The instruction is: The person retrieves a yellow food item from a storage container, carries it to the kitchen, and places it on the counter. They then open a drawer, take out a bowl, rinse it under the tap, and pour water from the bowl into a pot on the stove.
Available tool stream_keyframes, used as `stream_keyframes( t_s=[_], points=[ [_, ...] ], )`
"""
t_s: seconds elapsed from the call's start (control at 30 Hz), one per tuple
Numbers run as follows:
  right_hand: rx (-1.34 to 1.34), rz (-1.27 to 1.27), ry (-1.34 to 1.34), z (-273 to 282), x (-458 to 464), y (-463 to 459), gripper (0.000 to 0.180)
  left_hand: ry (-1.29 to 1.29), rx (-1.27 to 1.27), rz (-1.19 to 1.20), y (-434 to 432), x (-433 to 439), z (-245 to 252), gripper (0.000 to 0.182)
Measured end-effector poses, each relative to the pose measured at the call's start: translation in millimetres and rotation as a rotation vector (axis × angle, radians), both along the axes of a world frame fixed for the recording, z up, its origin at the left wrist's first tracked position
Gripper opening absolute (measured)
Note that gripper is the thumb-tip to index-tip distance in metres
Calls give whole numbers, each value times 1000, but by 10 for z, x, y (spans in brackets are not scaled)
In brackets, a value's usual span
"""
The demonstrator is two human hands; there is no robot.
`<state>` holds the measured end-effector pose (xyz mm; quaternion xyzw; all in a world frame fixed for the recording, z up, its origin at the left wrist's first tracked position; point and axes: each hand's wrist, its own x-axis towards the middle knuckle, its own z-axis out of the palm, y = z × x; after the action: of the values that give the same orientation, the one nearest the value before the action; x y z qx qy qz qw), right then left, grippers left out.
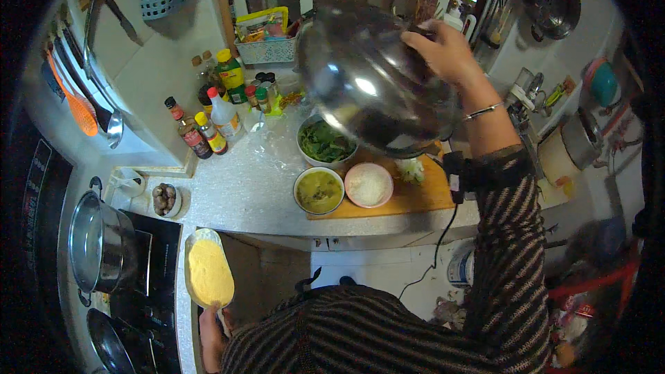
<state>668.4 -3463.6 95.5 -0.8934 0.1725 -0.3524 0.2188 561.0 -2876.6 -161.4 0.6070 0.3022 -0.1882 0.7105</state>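
My right hand (444, 52) grips a large shiny domed metal lid (358, 78) by its dark handle, holding it up over the back of the counter. At the lower left, my left hand (212, 340) holds a scoop-shaped container (191, 249) heaped with yellow powder (210, 272). Under and in front of the lid are a bowl of leafy greens (326, 140), a bowl of yellowish-green liquid (318, 190) with dark bits, and a pink-rimmed bowl of white powder (369, 185). Chopped pale green vegetable (411, 169) lies on the wooden cutting board (415, 200), partly hidden by the lid.
A two-handled steel pot (98, 244) and a dark pan (111, 345) stand at the left around a black cooktop (156, 254). Several sauce bottles (192, 132) line the counter's back left. A small cup (166, 200) holds round brown items. A black cable (436, 254) hangs near my right arm.
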Motion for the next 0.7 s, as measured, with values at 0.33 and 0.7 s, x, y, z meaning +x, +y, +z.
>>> stream_keyframes(
  t_s=[0.33, 0.7],
  points=[
    [-112, -365, 474, -912, -197, -1482, 54, 48, 183, -117, -606, 8, 113, 31],
    [36, -337, 548, -2066, 190, -2081, 60, 38, 255, -5, -1017, -231, 335, 33]
  ],
)
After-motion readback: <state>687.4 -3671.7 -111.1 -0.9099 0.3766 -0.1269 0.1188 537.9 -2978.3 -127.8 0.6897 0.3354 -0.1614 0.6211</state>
